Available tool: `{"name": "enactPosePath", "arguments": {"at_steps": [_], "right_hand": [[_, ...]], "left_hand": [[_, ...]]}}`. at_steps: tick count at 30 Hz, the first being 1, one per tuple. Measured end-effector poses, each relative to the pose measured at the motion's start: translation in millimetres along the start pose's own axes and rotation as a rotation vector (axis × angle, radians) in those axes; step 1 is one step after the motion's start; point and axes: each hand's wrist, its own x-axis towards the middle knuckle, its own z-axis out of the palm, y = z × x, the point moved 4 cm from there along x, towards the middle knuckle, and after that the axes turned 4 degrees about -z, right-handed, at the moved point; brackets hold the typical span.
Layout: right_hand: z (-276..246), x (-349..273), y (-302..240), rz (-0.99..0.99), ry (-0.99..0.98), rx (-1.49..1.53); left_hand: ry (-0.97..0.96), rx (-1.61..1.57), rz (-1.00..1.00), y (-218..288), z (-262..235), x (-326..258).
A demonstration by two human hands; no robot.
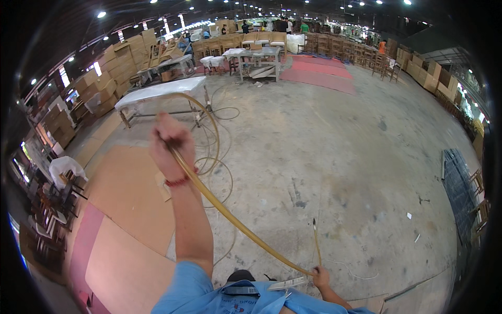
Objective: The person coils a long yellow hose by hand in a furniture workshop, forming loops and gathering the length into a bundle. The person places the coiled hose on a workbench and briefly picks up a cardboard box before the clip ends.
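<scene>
A yellow-brown flexible hose [235,222] runs in a long sagging curve between my hands. My left hand [173,140], raised out in front with a red bracelet at the wrist, is closed round it and slightly blurred. Low at the right, near my body, my right hand [322,276] grips the same hose. Beyond the right hand a short length sticks up and ends in a dark tip. Past my left hand, the hose bends over and drops in loops toward the concrete floor [334,157].
A work table with a white covering [162,92] stands ahead left, thin hose loops beside it. Cardboard sheets [123,191] lie on the left floor. Red mats [319,73], a grey table [256,57] and rows of wooden chairs [324,44] are farther off. Dark panels [458,188] lie right.
</scene>
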Motion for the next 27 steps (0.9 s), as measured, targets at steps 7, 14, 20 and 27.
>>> {"name": "enactPosePath", "arguments": {"at_steps": [7, 14, 20, 27], "right_hand": [[-8, -45, 162, 0.605, 0.601, 0.025], [-26, -74, 133, 1.007, 0.624, -0.055], [-58, -45, 36, 1.077, 0.488, -0.066], [-102, -31, -12, 0.956, 0.374, -0.115]], "left_hand": [[-0.282, -0.036, 0.312, 40, 52, 117], [-0.348, -0.174, 0.295, 73, -28, 268], [0.027, 0.154, 0.49, 105, -153, 421], [0.398, 2.468, -0.009, -94, -476, 420]]}}
